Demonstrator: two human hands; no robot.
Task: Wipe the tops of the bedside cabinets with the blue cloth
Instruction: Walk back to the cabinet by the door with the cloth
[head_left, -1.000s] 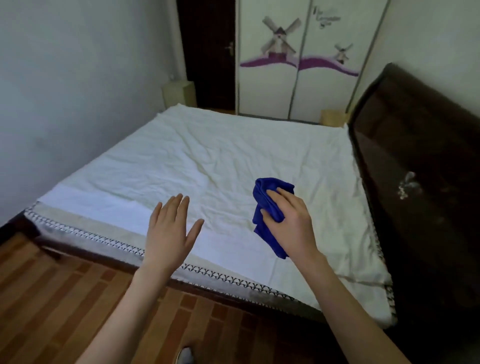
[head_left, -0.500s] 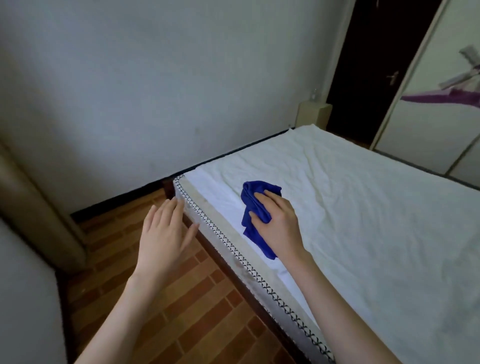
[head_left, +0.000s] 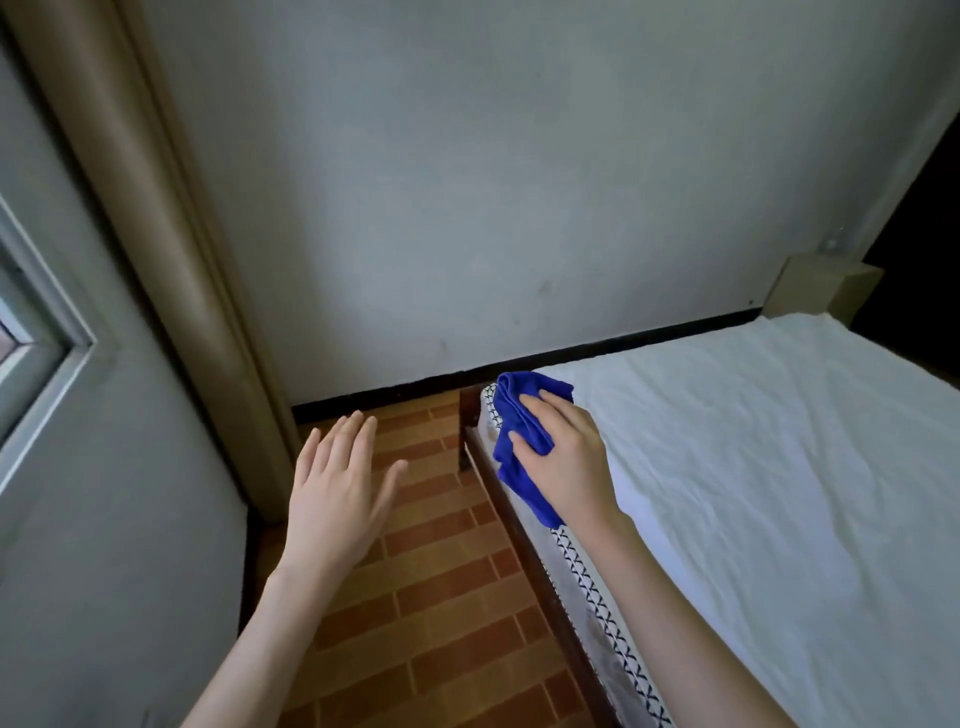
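Wiping not yet begun: the bunched blue fabric cloth is off any cabinet top.
The right hand grips it in curled fingers above the corner of the white-sheeted bed. The left hand hovers flat, fingers spread, holding nothing. The small beige box by the far wall, possibly 1 bedside cabinet, stands well apart.

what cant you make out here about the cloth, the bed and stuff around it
All in the head view:
- blue cloth: its middle is hidden under the right hand.
- beige cabinet: far and small; the bed hides its base, and its top cannot be judged.
- window: cut off by the left edge.
- bed: cut off by the right and bottom edges.
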